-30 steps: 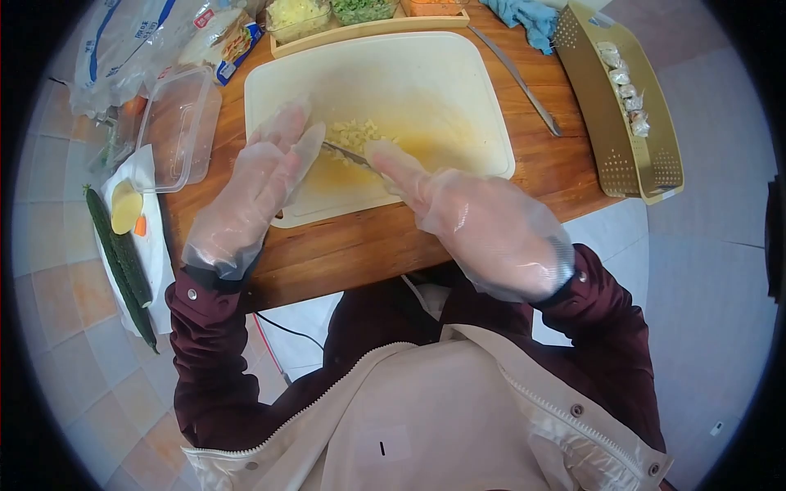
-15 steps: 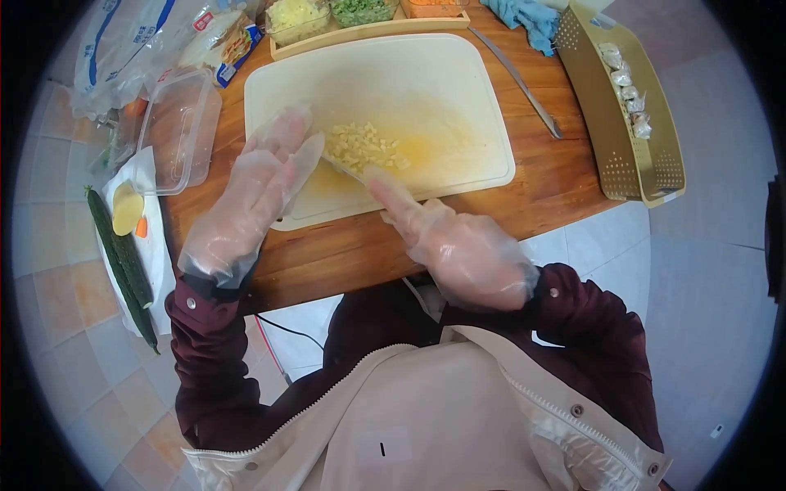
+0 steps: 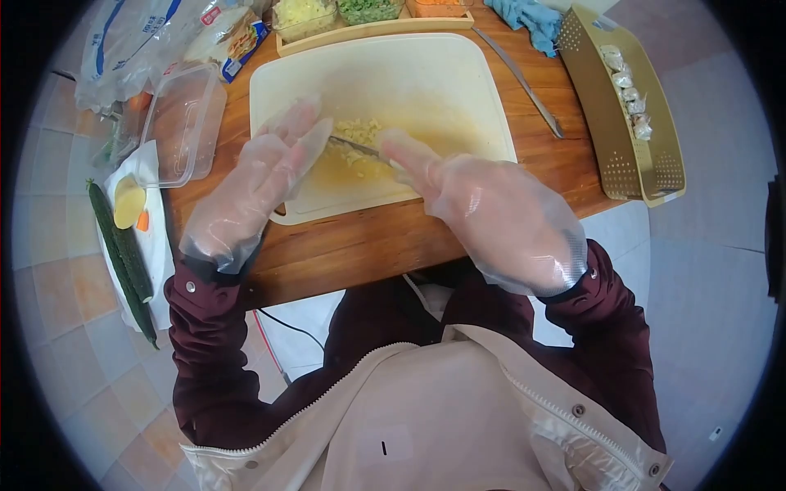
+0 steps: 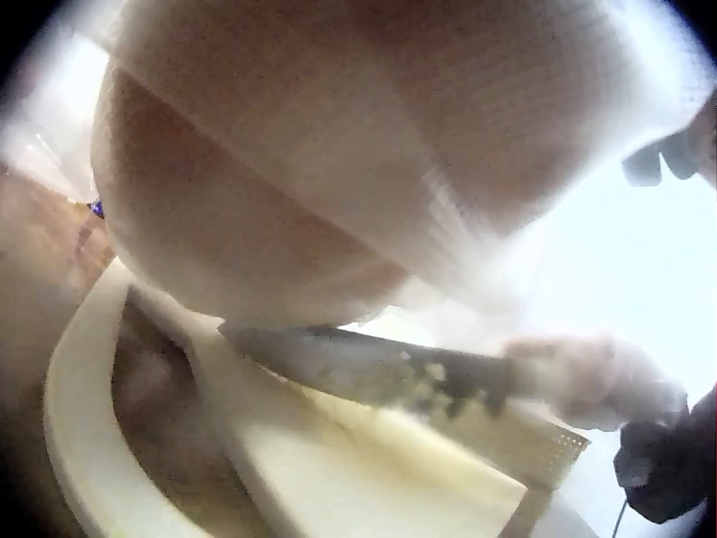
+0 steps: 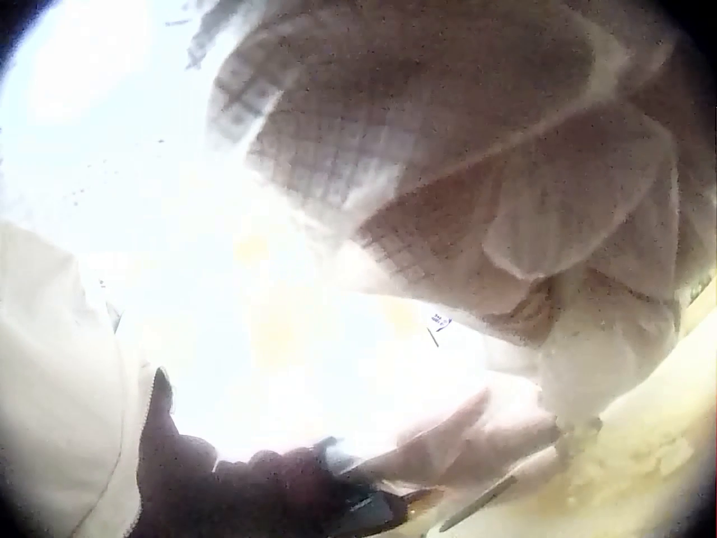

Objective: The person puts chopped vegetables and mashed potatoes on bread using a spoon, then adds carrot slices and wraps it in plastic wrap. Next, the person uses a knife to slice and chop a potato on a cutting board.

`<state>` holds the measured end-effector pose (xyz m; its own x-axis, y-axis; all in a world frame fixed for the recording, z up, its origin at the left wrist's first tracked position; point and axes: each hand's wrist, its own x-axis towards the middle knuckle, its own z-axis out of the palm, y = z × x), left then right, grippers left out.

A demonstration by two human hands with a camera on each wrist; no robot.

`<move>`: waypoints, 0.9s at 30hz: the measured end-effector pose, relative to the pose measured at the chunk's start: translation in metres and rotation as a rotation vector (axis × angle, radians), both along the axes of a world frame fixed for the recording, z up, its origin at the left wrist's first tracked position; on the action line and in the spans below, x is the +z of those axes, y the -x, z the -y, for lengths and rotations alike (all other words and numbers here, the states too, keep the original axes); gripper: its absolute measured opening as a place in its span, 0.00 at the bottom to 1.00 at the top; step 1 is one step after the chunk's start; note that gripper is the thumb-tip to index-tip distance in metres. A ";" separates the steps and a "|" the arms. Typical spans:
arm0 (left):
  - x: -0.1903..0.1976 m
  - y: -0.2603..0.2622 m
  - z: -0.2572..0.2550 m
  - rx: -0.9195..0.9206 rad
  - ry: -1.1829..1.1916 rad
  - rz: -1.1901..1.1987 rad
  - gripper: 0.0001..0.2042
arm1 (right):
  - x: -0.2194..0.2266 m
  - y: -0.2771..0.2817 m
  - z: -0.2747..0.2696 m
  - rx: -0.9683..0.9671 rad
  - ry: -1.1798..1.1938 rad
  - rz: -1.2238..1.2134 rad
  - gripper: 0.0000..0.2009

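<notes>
Through a thin clear glove, my right hand (image 3: pixel 508 217) grips the handle of a kitchen knife (image 3: pixel 358 148). Its blade crosses pale yellow diced pieces (image 3: pixel 356 129) on the cream cutting board (image 3: pixel 434 74). At the blade's tip end is my gloved left hand (image 3: pixel 260 176), fingers extended, over the left part of the board. In the left wrist view, the knife blade (image 4: pixel 370 364) has bits stuck to its side, and its tip reaches beneath the left hand. The right wrist view is overexposed; the gloved right hand (image 5: pixel 448 146) fills its upper part.
Behind the board stands a wooden tray (image 3: pixel 377 37) with containers of chopped food. A second knife (image 3: pixel 520 82) lies to the right, near a perforated basket (image 3: pixel 610 147). At left are a clear plastic box (image 3: pixel 184 131), cucumbers (image 3: pixel 123 258) and a peeled yellow piece (image 3: pixel 129 202) on paper.
My right hand dipped toward my body with the knife handle, then came back up and to the right. The left hand has stayed nearly in place at the blade's tip.
</notes>
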<state>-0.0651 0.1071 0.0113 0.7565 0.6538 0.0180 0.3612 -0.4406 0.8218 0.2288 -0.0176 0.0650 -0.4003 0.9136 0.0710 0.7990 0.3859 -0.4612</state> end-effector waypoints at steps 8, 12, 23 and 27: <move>-0.001 0.000 -0.003 -0.198 -0.666 -0.353 0.29 | -0.041 -0.024 -0.001 0.045 0.079 -0.316 0.26; -0.008 -0.005 -0.006 -0.091 -0.238 -0.091 0.29 | -0.005 -0.022 -0.012 -0.039 0.097 -0.109 0.26; -0.002 -0.008 -0.005 -0.033 -0.415 -0.169 0.28 | -0.010 -0.027 -0.017 -0.008 -0.002 -0.211 0.24; 0.016 -0.013 -0.007 -0.008 -0.262 -0.271 0.30 | 0.001 -0.023 -0.026 -0.115 0.053 0.013 0.23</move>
<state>-0.0525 0.1140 0.0271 0.7618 0.6476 -0.0181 0.5459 -0.6267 0.5561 0.2518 0.0087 0.0663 -0.2936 0.9558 0.0172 0.8423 0.2672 -0.4681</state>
